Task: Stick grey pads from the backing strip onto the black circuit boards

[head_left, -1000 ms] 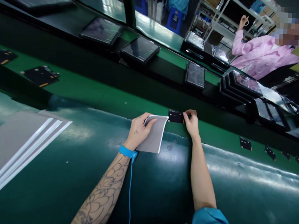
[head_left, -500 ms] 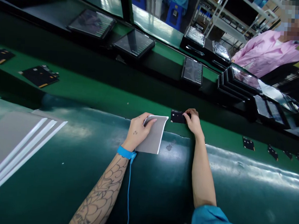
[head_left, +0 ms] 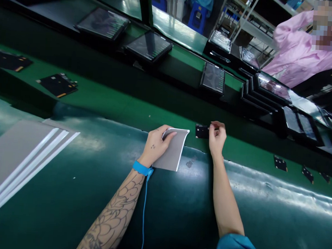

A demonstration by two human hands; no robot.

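My left hand (head_left: 158, 144), wearing a blue wrist strap (head_left: 140, 168) with a cord, grips a grey pad (head_left: 170, 150) with white edges, thumb on its upper face. It is held above the near work surface. My right hand (head_left: 217, 138) is at the right end of a small black circuit board (head_left: 202, 131) lying on the green conveyor belt (head_left: 160, 120). Its thumb and fingers are bent together in a pinch. What they hold, if anything, is hidden, and I cannot tell whether they touch the board.
More black circuit boards (head_left: 58, 84) lie along the belt on both sides. Grey sheets with white edges (head_left: 20, 150) are piled at the left. Screen panels (head_left: 149, 46) rest on the raised rail beyond, with a stack of panels (head_left: 265, 90) at right. A person in pink (head_left: 300, 53) stands behind.
The belt has carried the boards to the right. My right hand has shifted slightly right, its fingers drawn back toward the board's right end and curled tighter. My left hand keeps its hold on the pad.
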